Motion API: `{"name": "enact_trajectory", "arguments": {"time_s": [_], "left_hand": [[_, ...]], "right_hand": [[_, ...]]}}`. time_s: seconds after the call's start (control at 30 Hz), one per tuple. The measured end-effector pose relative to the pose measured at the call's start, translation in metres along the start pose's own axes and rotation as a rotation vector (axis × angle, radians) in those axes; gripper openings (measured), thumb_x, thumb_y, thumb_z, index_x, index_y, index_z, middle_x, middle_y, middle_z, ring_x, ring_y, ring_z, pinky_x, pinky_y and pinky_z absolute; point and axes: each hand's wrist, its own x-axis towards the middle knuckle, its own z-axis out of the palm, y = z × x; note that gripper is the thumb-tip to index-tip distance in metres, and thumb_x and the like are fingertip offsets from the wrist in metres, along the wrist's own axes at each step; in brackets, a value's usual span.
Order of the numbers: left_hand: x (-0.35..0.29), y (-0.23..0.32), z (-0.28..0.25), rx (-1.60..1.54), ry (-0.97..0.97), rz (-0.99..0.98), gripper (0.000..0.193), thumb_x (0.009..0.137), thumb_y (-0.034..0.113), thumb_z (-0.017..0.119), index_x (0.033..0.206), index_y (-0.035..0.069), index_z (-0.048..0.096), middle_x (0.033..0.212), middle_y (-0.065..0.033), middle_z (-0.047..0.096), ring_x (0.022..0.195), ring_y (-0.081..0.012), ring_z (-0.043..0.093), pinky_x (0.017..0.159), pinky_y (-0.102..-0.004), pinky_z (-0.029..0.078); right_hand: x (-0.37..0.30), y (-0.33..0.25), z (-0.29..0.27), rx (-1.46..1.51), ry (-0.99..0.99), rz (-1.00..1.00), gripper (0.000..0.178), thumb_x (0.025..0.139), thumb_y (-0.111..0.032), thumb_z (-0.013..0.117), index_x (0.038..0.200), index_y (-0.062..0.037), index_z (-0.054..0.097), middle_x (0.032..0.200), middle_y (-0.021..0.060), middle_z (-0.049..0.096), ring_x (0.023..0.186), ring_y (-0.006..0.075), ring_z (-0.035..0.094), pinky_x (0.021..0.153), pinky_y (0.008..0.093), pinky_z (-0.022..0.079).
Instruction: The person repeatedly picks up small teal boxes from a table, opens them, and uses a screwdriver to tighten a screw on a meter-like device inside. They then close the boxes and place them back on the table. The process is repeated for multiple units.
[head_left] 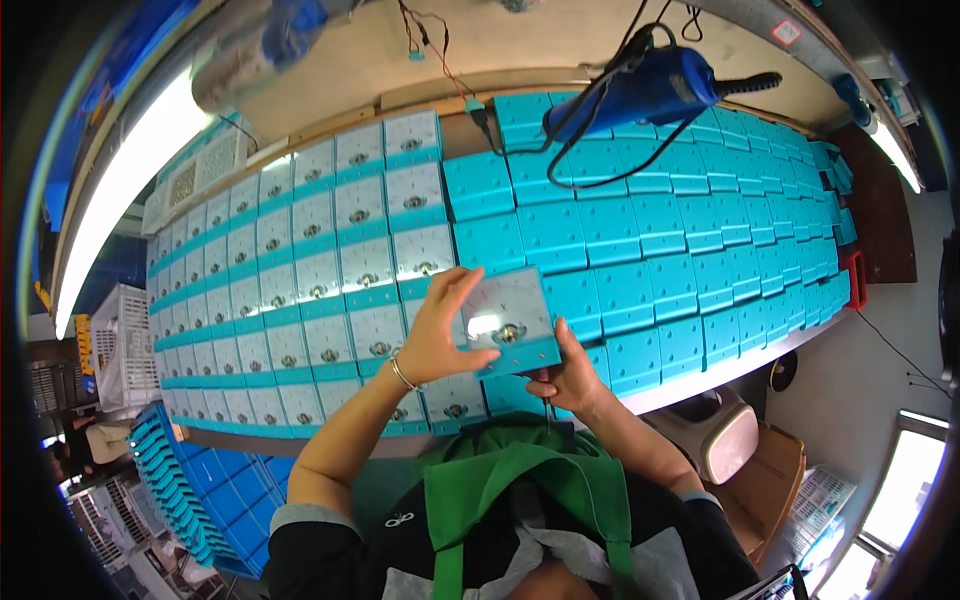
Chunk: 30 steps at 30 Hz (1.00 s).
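My left hand [437,335] grips a teal panel meter [505,300] by its left side, thumb along the lower edge and fingers over the far left corner. The meter's clear face is turned up, with a round metal-looking part low in its middle. My right hand [575,380] touches the meter's lower right corner with a finger. Its other fingers are curled round a thin tool that looks like a screwdriver [547,408], its shaft pointing toward me. Below the meter lie rows of others like it.
Face-up meters [315,215] fill the bench's left side; teal housings [660,225] cover its right. Over the far side hangs a blue corded tool [640,95] with a looping black cable. A blue crate [230,490] stands at lower left, a beige stool [728,440] at right.
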Motion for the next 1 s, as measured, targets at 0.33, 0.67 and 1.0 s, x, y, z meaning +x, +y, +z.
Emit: {"name": "enact_trajectory", "arguments": {"time_s": [0.33, 0.67, 1.0], "left_hand": [[-0.044, 0.052, 0.016, -0.049, 0.053, -0.037, 0.087, 0.059, 0.028, 0.084, 0.133, 0.002, 0.046, 0.132, -0.0166, 0.047, 0.121, -0.0313, 0.048, 0.101, -0.0386, 0.039], [-0.074, 0.08, 0.006, -0.096, 0.0, -0.091, 0.108, 0.057, 0.028, 0.086, 0.143, 0.001, 0.027, 0.133, -0.0168, 0.048, 0.123, -0.031, 0.046, 0.105, -0.0409, 0.034], [-0.079, 0.112, 0.006, -0.003, -0.05, -0.021, 0.104, 0.054, 0.028, 0.089, 0.139, 0.001, 0.035, 0.133, -0.0167, 0.049, 0.119, -0.0344, 0.048, 0.1, -0.0414, 0.04]], "right_hand": [[-0.032, 0.001, -0.003, -0.11, -0.049, 0.13, 0.064, 0.074, -0.068, 0.063, 0.115, -0.0188, 0.055, 0.096, 0.001, 0.061, 0.068, 0.0069, 0.052, 0.04, 0.0171, 0.03], [-0.028, -0.024, -0.023, -2.111, 0.554, -0.676, 0.093, 0.056, -0.026, 0.087, 0.137, -0.0199, 0.041, 0.141, 0.0222, 0.029, 0.121, 0.0428, 0.038, 0.081, 0.0433, 0.053], [-0.076, 0.008, 0.003, -0.932, -0.346, -0.138, 0.021, 0.082, 0.004, 0.063, 0.101, 0.0003, 0.068, 0.093, 0.0052, 0.07, 0.083, 0.0098, 0.062, 0.073, 0.0272, 0.05]]}}
